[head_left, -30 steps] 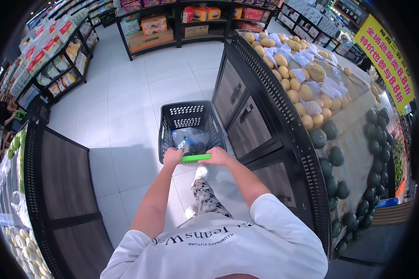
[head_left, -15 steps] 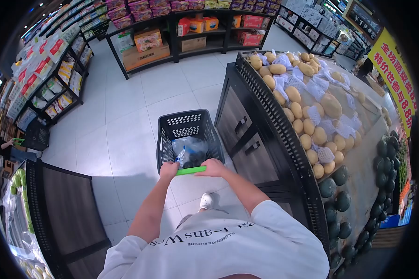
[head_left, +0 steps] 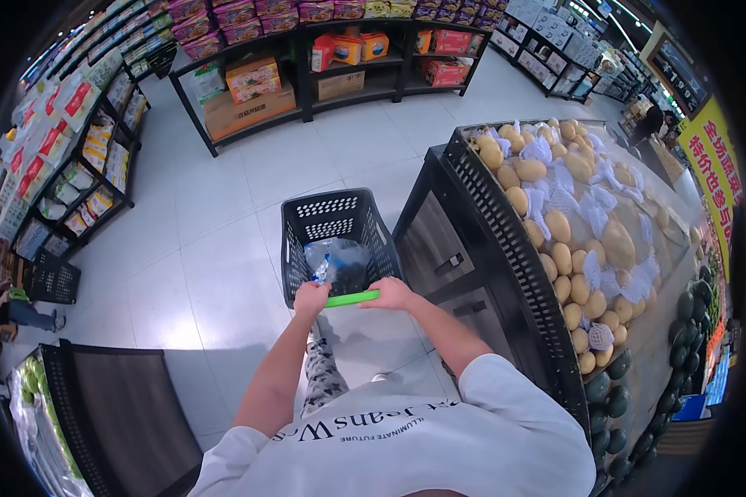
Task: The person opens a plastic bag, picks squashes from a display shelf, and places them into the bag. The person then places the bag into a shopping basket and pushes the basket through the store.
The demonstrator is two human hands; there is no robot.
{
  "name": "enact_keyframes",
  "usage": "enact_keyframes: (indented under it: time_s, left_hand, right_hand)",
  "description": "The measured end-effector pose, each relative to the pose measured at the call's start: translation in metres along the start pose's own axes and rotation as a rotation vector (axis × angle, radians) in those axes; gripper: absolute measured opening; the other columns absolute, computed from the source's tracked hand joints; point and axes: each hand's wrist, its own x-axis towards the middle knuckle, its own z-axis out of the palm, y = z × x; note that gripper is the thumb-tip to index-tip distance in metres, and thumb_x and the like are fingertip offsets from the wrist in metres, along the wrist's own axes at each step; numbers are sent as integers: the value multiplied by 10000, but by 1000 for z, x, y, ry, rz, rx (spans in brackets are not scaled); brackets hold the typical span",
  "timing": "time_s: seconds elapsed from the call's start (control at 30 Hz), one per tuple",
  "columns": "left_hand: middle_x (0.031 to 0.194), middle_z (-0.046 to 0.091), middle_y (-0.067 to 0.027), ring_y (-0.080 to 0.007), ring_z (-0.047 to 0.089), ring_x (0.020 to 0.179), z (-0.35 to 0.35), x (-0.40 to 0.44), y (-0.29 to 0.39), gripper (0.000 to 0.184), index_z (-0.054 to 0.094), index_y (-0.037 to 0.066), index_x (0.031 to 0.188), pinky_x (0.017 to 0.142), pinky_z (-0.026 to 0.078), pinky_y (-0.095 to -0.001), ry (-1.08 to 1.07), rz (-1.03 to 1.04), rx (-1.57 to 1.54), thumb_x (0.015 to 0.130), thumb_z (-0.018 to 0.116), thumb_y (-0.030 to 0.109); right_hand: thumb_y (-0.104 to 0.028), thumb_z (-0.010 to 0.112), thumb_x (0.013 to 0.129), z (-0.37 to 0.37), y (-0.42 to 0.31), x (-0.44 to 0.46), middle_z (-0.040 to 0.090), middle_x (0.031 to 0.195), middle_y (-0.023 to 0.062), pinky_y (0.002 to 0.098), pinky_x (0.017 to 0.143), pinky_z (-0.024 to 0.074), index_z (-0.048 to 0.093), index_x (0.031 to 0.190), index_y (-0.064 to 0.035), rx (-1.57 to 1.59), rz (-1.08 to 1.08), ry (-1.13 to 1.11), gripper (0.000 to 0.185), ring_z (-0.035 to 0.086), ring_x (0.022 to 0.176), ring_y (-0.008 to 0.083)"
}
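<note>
In the head view, a black perforated shopping basket (head_left: 340, 203) is in front of me above the tiled floor. Both my hands are on its bright green handle (head_left: 352, 299). My left hand (head_left: 312, 298) wraps round the left end and my right hand (head_left: 388, 294) round the right end. Inside the basket lies a clear plastic bag (head_left: 340, 255) with blue marks and something dark in or under it, which I cannot make out.
To the right, a dark stand holds melons (head_left: 419, 273)-coloured wood panels below potatoes (head_left: 559, 253) and dark green round produce (head_left: 617, 402). Shelves (head_left: 307, 70) of packaged goods stand ahead, more packets (head_left: 58, 141) at left. A person (head_left: 12, 306) with another basket is far left.
I have moved forward, and the shelves ahead look nearer. The view has turned slightly, and my other leg now shows in front. Both hands keep their hold on the handle.
</note>
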Motion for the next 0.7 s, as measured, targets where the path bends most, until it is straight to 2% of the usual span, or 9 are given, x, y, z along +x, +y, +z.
enact_keyframes:
  time_s: [0.2,0.37,0.47,0.6,0.7]
  left_hand:
    - [990,669,-146,-310,622,972,-28,48,28,384,704,119,927,856,475,-400,-92,30,77,712,601,420]
    - [965,670,-148,-324,627,934,-36,91,54,376,705,104,845,821,486,-427,-134,133,119,721,577,435]
    - [967,670,-148,-323,631,924,-48,120,65,376,708,108,861,817,488,-426,-152,167,162,721,576,431]
    - [950,673,-147,-319,632,919,-55,158,85,380,708,96,868,815,489,-424,-155,201,115,712,582,418]
    - [927,676,-147,-315,636,911,-60,184,101,376,711,93,850,813,491,-419,-158,243,148,703,586,416]
  right_hand:
    - [-646,646,664,-15,-5,45,665,773,126,386,741,500,704,837,-95,-14,64,-42,580,642,774,303]
    - [-630,649,670,-39,-9,68,662,762,133,396,739,500,701,845,-77,0,187,-43,582,639,757,314]
    - [-616,651,677,-37,-11,89,660,748,142,399,735,499,701,855,-68,100,238,59,578,640,742,315]
    - [-613,658,673,-55,-11,120,662,749,140,390,729,501,706,874,-75,76,305,-3,577,648,738,300]
    - [-617,656,672,-59,-5,136,662,743,134,385,727,501,710,870,-85,124,307,56,570,647,733,294]
